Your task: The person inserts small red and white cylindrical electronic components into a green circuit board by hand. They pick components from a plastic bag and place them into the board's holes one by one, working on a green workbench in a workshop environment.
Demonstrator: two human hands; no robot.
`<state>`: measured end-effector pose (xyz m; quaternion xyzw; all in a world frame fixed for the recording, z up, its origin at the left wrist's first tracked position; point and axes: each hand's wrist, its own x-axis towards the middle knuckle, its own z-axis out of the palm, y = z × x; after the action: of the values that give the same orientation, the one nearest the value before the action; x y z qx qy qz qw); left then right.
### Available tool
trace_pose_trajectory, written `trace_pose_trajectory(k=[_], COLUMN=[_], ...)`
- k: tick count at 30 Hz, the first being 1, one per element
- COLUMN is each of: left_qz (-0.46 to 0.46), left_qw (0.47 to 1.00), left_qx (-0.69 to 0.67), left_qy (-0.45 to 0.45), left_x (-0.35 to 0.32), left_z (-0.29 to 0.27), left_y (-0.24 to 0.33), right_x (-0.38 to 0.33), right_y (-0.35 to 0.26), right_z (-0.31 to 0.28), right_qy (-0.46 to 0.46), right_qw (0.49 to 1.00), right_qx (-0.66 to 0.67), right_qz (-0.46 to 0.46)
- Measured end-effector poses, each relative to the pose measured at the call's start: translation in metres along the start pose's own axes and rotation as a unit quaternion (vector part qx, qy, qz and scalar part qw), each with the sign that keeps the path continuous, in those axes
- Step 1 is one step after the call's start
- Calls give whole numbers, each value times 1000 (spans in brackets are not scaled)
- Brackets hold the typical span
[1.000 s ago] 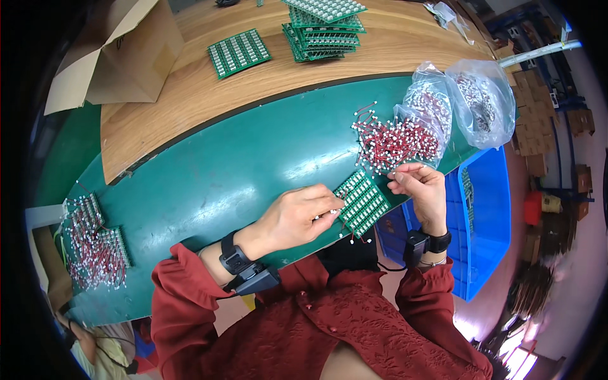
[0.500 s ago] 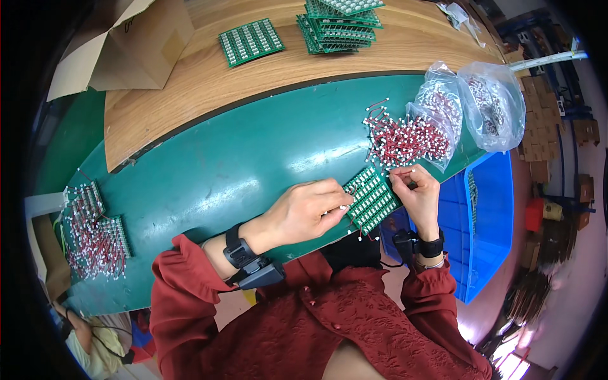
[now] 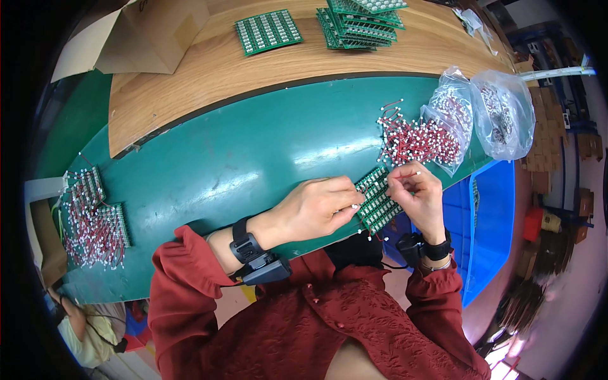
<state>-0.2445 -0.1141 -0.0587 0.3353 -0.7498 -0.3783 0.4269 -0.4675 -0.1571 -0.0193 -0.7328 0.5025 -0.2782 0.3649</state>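
A green circuit board (image 3: 379,212) with rows of white sockets lies tilted at the table's near edge, with a few short red cables along its left side. At that side is my left hand (image 3: 316,208), its fingers closed; a white connector end shows between thumb and forefinger, the rest of the cable hidden. Over the board's upper right part, my right hand (image 3: 419,195) pinches a short red connector cable, whose white end pokes out above the fingers. Just beyond the board lies a loose heap of red cables with white ends (image 3: 415,142).
Clear plastic bags (image 3: 505,117) of connectors stand at the right. A blue bin (image 3: 491,221) sits beside the table. Cabled boards (image 3: 95,221) lie far left. On the wooden shelf are a cardboard box (image 3: 155,41), a single board (image 3: 269,31) and a board stack (image 3: 358,28). Another person's arm (image 3: 76,320) shows lower left.
My right hand has come from the board's upper right edge to over its sockets, still pinching the cable. My left hand stays at the left side. The whole view has shifted slightly.
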Motion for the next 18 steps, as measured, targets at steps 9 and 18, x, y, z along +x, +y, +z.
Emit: trace_pose_trajectory(k=[9, 18], left_qz=[0, -4], left_qw=[1000, 1000], left_qx=[-7, -11], left_qy=[9, 12], left_x=[0, 0], left_z=[1, 1], left_y=[0, 0], right_x=[8, 9], right_y=[-6, -9], right_z=[11, 13], right_qy=[-3, -7], right_qw=[988, 982], right_qx=[-107, -141], right_qz=[-114, -127])
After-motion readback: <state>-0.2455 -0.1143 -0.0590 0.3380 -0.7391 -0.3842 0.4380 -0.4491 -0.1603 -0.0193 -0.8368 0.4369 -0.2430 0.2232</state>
